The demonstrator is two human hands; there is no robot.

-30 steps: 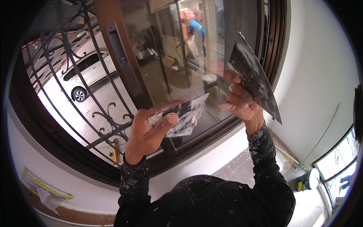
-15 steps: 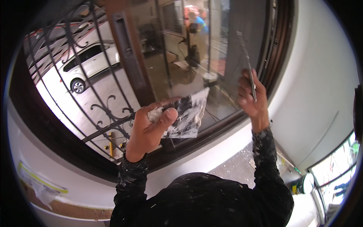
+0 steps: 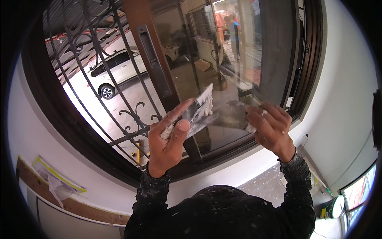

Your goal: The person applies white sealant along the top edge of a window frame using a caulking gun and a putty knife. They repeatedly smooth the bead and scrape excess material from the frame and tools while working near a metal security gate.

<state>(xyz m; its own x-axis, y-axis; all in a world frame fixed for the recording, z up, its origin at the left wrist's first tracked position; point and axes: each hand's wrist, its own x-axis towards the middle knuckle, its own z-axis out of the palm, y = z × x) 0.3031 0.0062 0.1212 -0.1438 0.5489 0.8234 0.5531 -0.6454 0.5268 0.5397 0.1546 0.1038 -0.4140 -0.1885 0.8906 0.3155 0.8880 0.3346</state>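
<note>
My left hand (image 3: 165,145) is closed on a flat, dark scraper blade (image 3: 193,114), its thumb lying across the top. White putty is smeared over the blade and heaped along its far right edge. Facing it, my right hand (image 3: 272,129) grips a putty knife (image 3: 230,113) whose broad blade points left and is blurred. White putty clings beside that hand's fingertips and on its knuckles. The two blades come close together; I cannot tell whether they touch. Both hands are in front of the window glass (image 3: 238,59).
A dark window frame (image 3: 310,59) surrounds the brown sliding sash (image 3: 159,75) and an iron grille (image 3: 135,115). Beyond stands a white car (image 3: 119,69). White wall (image 3: 350,99) rises at right, with a bucket (image 3: 332,208) below. Tape-edged plastic (image 3: 59,183) hangs at lower left.
My right hand has come down with the putty knife, which has swung from upright to pointing left toward the other blade. The left-hand blade has tilted. The whole view has shifted.
</note>
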